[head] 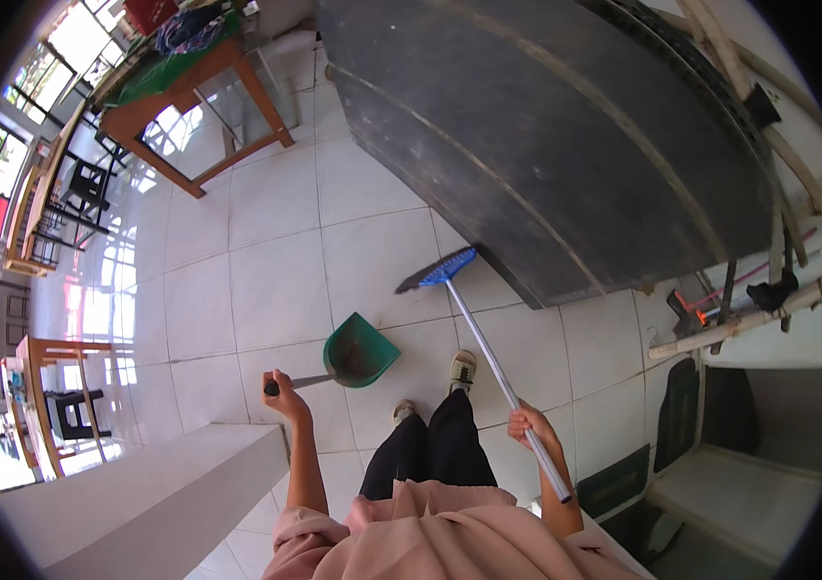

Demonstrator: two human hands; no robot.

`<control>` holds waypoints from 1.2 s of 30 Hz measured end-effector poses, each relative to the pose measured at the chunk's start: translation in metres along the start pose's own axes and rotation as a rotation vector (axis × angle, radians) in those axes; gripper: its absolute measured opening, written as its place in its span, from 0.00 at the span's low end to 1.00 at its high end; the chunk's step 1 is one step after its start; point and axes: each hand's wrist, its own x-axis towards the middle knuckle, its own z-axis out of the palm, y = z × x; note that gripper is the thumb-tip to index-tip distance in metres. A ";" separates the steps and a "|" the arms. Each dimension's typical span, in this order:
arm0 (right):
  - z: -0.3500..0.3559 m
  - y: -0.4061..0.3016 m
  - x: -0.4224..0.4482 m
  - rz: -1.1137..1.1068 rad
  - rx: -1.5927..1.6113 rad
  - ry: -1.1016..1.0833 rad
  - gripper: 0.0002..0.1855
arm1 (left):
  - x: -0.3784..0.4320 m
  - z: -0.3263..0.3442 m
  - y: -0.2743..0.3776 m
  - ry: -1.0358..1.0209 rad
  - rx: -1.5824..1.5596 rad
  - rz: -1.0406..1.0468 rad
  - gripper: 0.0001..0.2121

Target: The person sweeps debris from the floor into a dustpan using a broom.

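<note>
My left hand (282, 395) is closed around the dark grip of a green dustpan (363, 351). The pan lies low over the tiled floor, ahead of my feet, with some dark debris inside. My right hand (527, 423) grips the silvery handle of a broom (487, 344) partway along, with the handle's end sticking out behind the hand. The broom's blue head (447, 267) with dark bristles rests on the white tiles (275, 293), beyond the dustpan and close to the edge of a large dark board.
A big dark grey board (527, 145) leans at the upper right, beside bamboo poles (759, 315). Another broom head (685, 313) is near them. A white pillar (164, 478) stands at my left. A wooden table (193, 123) and black stools (76, 413) are further left.
</note>
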 end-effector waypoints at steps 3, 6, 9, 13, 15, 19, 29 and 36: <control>0.009 -0.007 0.033 -0.041 0.007 -0.075 0.09 | -0.001 -0.010 0.001 -0.032 0.027 0.006 0.12; -0.008 -0.026 0.103 -0.025 0.109 -0.179 0.10 | -0.010 0.000 -0.003 -0.090 0.024 -0.018 0.12; 0.020 -0.042 0.142 -0.010 -0.002 -0.053 0.10 | -0.010 -0.008 -0.007 -0.124 0.022 -0.011 0.12; -0.004 -0.012 0.107 -0.014 0.132 -0.072 0.10 | -0.025 -0.024 -0.011 -0.153 0.007 0.038 0.12; -0.027 0.018 0.064 -0.040 0.080 -0.091 0.10 | -0.035 -0.033 -0.010 -0.136 0.012 0.038 0.13; -0.061 0.044 -0.005 0.060 0.149 0.059 0.07 | -0.048 -0.039 -0.001 -0.028 0.001 0.015 0.12; 0.016 0.032 -0.025 0.096 -0.241 -0.073 0.15 | -0.059 -0.102 0.002 0.205 0.006 0.041 0.13; 0.076 0.036 0.139 0.189 -0.594 -0.237 0.17 | -0.068 -0.135 0.002 0.334 0.020 0.079 0.12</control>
